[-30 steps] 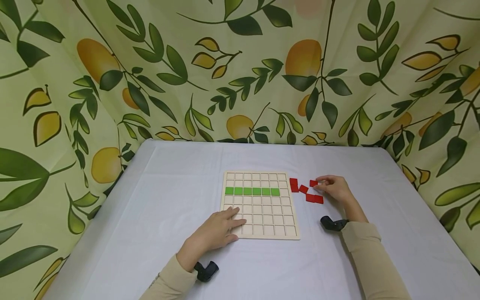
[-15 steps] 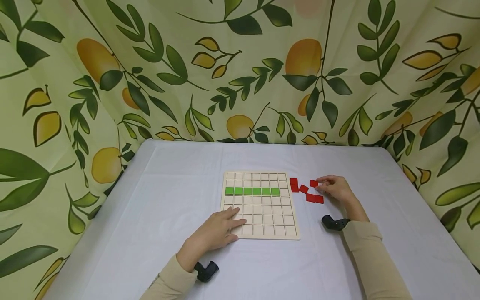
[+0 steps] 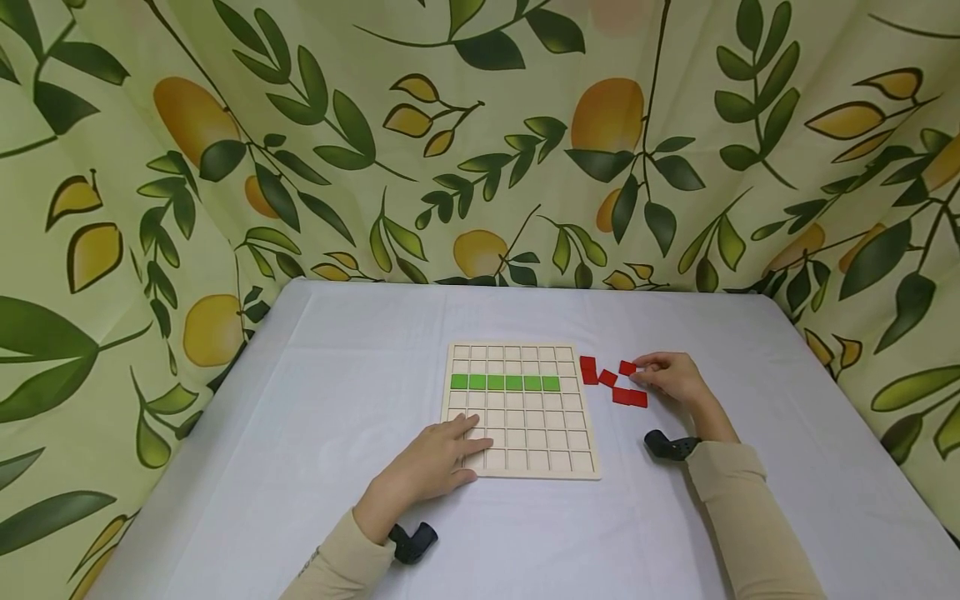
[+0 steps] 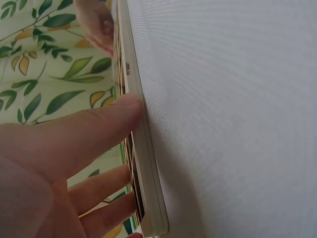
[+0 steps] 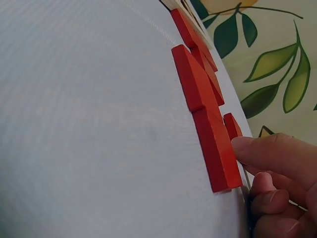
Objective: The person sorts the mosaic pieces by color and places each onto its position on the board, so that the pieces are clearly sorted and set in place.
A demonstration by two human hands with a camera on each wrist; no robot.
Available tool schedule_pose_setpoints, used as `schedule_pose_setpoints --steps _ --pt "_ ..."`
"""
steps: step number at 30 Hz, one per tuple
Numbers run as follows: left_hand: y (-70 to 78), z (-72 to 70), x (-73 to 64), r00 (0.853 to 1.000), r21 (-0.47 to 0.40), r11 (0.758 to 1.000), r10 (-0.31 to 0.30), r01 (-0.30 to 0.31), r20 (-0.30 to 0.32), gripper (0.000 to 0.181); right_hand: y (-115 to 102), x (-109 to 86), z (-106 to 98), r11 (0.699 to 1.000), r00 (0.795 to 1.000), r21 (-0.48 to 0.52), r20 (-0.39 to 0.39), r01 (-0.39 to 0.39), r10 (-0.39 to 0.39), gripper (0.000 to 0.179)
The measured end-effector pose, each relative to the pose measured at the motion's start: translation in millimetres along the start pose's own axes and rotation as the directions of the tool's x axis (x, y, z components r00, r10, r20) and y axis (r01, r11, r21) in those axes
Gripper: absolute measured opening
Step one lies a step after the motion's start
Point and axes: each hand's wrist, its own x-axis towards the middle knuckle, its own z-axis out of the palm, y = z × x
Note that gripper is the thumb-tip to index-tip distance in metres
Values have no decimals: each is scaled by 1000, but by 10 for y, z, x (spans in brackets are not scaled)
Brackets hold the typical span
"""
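A pale wooden grid board (image 3: 538, 418) lies on the table, with a row of several green square tiles (image 3: 505, 382) set into it. My left hand (image 3: 431, 458) rests on its near left corner with the fingers spread; in the left wrist view the thumb (image 4: 116, 116) lies against the board's edge. Right of the board my right hand (image 3: 673, 379) has thumb and index finger at the right side of a red square tile (image 3: 627, 367), pinching it at table level. In the right wrist view this tile (image 5: 232, 126) is partly hidden behind other red tiles.
Between the board and my right hand lie more red tiles: a touching pair (image 3: 588, 370), a single turned tile (image 3: 607, 377) and a nearer pair (image 3: 629, 397). Black wrist cameras (image 3: 667, 447) sit at both wrists. A leaf-patterned curtain (image 3: 480, 150) stands behind the white table.
The red tile at my right fingertips has turned slightly. My right hand and sleeve have shifted a touch rightward; the left hand has stayed in place on the board.
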Motion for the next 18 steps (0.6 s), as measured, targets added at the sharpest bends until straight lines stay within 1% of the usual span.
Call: schedule_pose_setpoints --steps 3,9,18 --pt "1 -3 0 1000 1 1000 1 -1 1 45 13 9 5 1000 1000 -3 -3 9 -9 42" --pt "0 -4 0 1000 -4 1000 1 -1 1 45 22 15 20 1000 1000 4 -16 3 -3 42" --pt "0 0 2 1000 -2 1000 1 -1 -3 44 6 -32 20 1000 1000 16 -28 5 -5 44"
